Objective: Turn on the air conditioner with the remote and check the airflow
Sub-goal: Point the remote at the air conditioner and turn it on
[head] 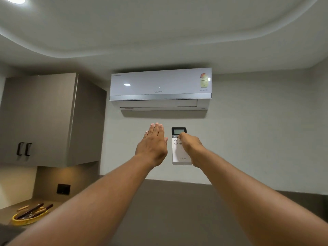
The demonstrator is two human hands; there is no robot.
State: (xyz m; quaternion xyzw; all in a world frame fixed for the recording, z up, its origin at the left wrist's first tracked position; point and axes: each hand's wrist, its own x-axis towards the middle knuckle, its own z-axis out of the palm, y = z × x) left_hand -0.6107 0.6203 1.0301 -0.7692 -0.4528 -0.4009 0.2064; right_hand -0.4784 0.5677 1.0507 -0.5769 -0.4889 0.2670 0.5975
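**A:** What are the hands doing?

**B:** The right hand (190, 148) is gripping a slim white plastic remote with a dark little screen on top (179, 147). It is holding it upright, and the thumb is lying on the round buttons just under the screen. The left hand (153, 145) is not holding anything. It is stretching up flat, with the fingers (156, 128) straight and close together.

**A:** Where is the remote pointing?

**B:** Up at the long white air conditioner with a shiny front and a silver strip (160, 88). It is sitting high on the far wall, above both hands. The flat hand is reaching below its bottom flap, not touching it.

**A:** Is the flap opening?

**B:** I cannot tell.

**A:** What else is showing?

**B:** A grey-brown wall cupboard with two black handles (39, 119) is hanging on the left. Near the bottom left, a round yellow tray (29, 220) is holding dark sticks.
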